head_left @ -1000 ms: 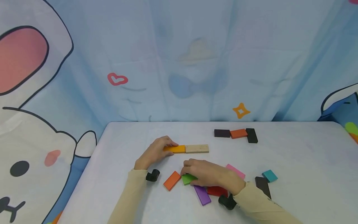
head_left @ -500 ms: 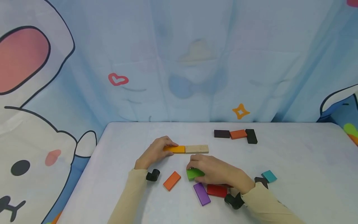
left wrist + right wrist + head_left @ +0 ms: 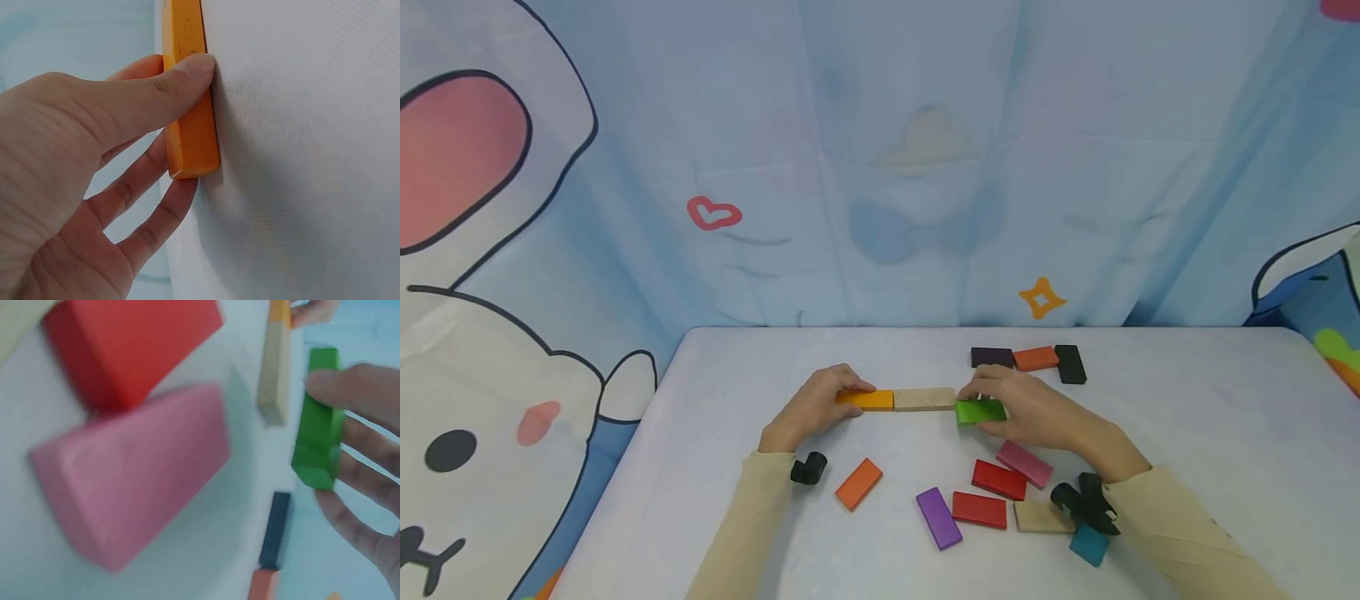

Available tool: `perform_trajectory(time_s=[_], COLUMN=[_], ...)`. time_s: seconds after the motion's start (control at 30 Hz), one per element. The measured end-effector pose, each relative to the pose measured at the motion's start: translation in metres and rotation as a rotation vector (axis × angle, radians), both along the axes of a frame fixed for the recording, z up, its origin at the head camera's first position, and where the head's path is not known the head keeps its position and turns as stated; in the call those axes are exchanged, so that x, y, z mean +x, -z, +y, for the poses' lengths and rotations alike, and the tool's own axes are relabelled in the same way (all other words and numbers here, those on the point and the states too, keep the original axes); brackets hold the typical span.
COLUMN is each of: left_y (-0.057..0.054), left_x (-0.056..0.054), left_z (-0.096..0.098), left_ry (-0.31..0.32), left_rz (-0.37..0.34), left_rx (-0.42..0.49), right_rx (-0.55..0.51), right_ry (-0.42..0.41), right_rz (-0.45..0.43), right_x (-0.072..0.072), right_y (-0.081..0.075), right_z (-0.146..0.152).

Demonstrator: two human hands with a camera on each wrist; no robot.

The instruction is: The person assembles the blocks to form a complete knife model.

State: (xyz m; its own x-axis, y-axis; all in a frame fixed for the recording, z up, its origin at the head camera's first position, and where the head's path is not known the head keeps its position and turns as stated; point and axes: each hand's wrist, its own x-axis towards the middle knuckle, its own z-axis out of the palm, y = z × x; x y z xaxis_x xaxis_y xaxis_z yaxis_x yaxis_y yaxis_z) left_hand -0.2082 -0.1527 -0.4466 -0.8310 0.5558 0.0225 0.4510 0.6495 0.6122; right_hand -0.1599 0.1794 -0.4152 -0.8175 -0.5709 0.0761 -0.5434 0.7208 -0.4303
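My left hand (image 3: 817, 406) pinches a yellow-orange block (image 3: 876, 401) lying flat on the table, thumb along its near side and fingers behind it, as the left wrist view shows. End to end with that block lies a plain wooden block (image 3: 925, 399). In my right hand (image 3: 1037, 410) is a green block (image 3: 980, 412), pinched between thumb and fingers by the right end of the wooden one. The right wrist view shows the green block (image 3: 317, 419) tilted, with a gap between it and the wooden block (image 3: 273, 375).
Behind sit two black blocks (image 3: 1071, 364) with an orange-red block (image 3: 1036, 358) between them. Nearer lie an orange block (image 3: 859, 484), a purple block (image 3: 938, 518), two red blocks (image 3: 979, 510), a pink block (image 3: 1025, 463), another wooden block (image 3: 1043, 517) and a teal block (image 3: 1089, 545).
My right hand has lifted the green block from the near group and carried it back and right to the wooden block's end. My left hand stays on the yellow-orange block.
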Motion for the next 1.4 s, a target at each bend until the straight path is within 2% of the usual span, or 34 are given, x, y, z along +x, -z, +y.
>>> perform_trajectory(time_s=[0.17,0.3,0.57,0.73,1.03,1.2,1.4], left_y=[0.001,0.001,0.001,0.000,-0.001,-0.003,-0.002], left_x=[-0.001,-0.002,-0.001,-0.001,-0.003,-0.002,-0.001], left_z=[0.000,0.001,0.002,0.003,0.003,0.003,0.003], left_ry=[-0.008,-0.007,-0.019,-0.021,-0.023,-0.017,-0.028], left_rz=[-0.004,-0.004,-0.018,-0.014,-0.027,-0.011,-0.027], left_rx=[0.002,-0.007,-0.006,-0.017,-0.022,-0.020,-0.022], right_rx=[-0.021,-0.002,0.072,0.094,0.083,0.075,0.076], right_ry=[0.041,0.066,0.079,0.076,0.051,0.057,0.077], right_rz=[0.083,0.102,0.030,0.022,0.005,-0.019,-0.045], right_x=[-0.012,-0.020,-0.030,-0.033,-0.034,-0.035,-0.034], right_y=[0.009,0.015,0.025,0.029,0.025,0.025,0.025], right_z=[0.007,0.006,0.002,-0.002,-0.006,-0.007,-0.008])
